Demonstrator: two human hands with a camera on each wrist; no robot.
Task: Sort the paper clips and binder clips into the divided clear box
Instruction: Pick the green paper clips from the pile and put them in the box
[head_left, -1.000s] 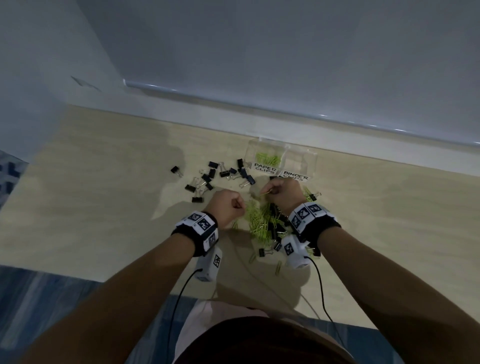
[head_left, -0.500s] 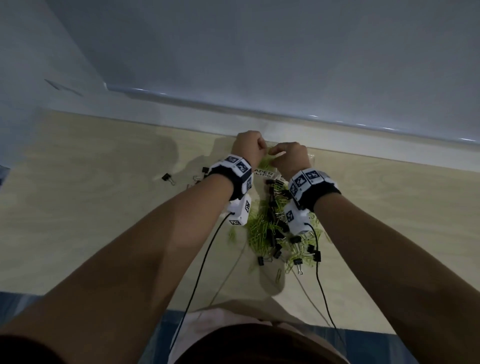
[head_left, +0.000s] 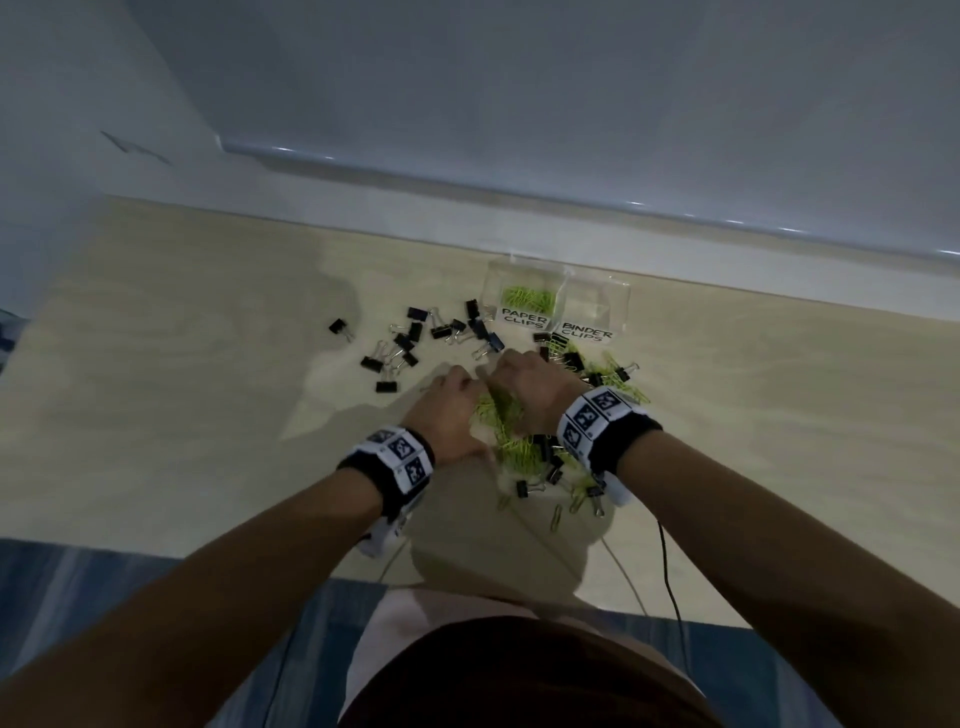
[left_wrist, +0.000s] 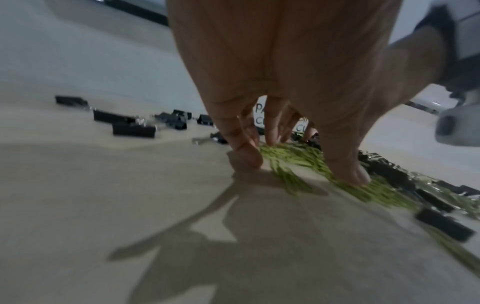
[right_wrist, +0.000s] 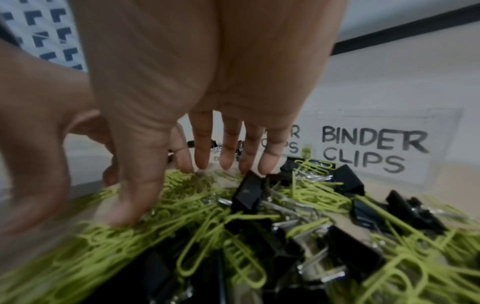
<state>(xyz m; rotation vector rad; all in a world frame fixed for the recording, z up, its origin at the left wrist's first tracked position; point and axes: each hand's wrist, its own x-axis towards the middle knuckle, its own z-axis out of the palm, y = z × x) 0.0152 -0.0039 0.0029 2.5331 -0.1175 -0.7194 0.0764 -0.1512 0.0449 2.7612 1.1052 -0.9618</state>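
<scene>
The divided clear box (head_left: 621, 299) stands at the back of the table. Its left cell, labelled PAPER CLIPS, holds green paper clips (head_left: 527, 297); the BINDER CLIPS cell (right_wrist: 374, 148) looks empty. A mixed pile of green paper clips (right_wrist: 207, 207) and black binder clips (right_wrist: 249, 192) lies in front of the box. My left hand (head_left: 449, 410) (left_wrist: 298, 164) has straight fingers, with the tips on the table and on the green clips (left_wrist: 293, 154). My right hand (head_left: 524, 382) (right_wrist: 176, 185) is beside it, fingers straight down into the pile and the thumb on paper clips. Neither hand holds anything.
Several black binder clips (head_left: 415, 338) lie scattered left of the box, one (head_left: 337, 327) further left. Loose clips (head_left: 556, 514) lie near the table's front edge (head_left: 156, 545). A white ledge and wall (head_left: 467, 228) run behind the box. Cables (head_left: 670, 571) trail from my wrists.
Half a second ago both hands were raised over the box at the back. They have come back down towards me onto the pile, and their fingers are now spread out.
</scene>
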